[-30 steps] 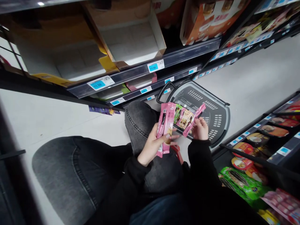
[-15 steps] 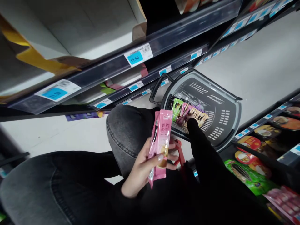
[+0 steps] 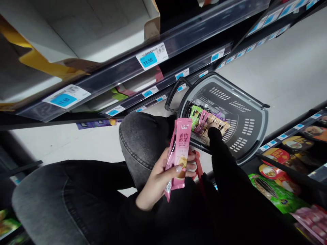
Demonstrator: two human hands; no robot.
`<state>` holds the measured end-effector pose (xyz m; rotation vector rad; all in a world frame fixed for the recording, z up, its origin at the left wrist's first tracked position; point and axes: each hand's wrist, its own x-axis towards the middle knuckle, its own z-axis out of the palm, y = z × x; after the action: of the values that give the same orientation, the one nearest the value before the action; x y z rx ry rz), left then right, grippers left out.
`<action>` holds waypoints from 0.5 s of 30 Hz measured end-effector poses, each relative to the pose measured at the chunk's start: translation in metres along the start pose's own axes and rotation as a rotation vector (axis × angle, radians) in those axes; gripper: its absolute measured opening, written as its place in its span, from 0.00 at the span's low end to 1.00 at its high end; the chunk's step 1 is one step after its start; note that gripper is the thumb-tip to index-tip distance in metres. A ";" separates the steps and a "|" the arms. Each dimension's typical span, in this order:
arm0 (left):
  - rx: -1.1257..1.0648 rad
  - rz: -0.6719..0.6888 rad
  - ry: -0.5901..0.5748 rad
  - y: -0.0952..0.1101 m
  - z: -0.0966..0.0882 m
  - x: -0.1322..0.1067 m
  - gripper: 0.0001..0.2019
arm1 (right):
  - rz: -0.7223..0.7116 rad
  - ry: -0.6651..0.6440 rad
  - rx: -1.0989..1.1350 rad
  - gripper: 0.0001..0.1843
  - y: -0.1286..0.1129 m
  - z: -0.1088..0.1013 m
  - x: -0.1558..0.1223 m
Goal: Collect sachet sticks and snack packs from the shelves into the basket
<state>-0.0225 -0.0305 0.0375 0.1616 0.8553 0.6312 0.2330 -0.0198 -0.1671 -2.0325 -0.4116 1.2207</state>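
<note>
Wrapped in the fingers of my left hand (image 3: 159, 180) are a couple of pink milk tea sachets (image 3: 183, 149), held upright above my lap. My right hand (image 3: 212, 126) reaches into a grey shopping basket (image 3: 264, 129), its back and wrist mostly covered by a black sleeve. It touches a row of beige sachets (image 3: 224, 126); its fingers are too hidden to show their grip. Alongside these in the basket lie green sachets (image 3: 195, 115), pink sachets (image 3: 202, 119) and purple sachets (image 3: 221, 116).
Shelves with price labels (image 3: 152, 56) run along the left and hold open cardboard boxes (image 3: 122, 44). The basket stands on the pale floor, its black handle (image 3: 170, 98) toward the shelf. On the right, lower shelves carry bowl packs (image 3: 277, 157) and a green bag (image 3: 277, 195). A red strap (image 3: 198, 166) hangs near my left hand.
The view has shifted slightly, so everything sits a little further right. My left hand still holds the pink sachets, and my right hand stays at the sachets in the basket.
</note>
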 end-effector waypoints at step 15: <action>0.381 0.157 0.017 -0.015 0.004 -0.004 0.21 | -0.212 -0.477 0.315 0.16 -0.097 0.018 -0.206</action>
<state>-0.0146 -0.0447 0.0372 0.5730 0.9801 0.6108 0.1230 -0.0669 0.0270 -1.3883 -0.5997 1.5237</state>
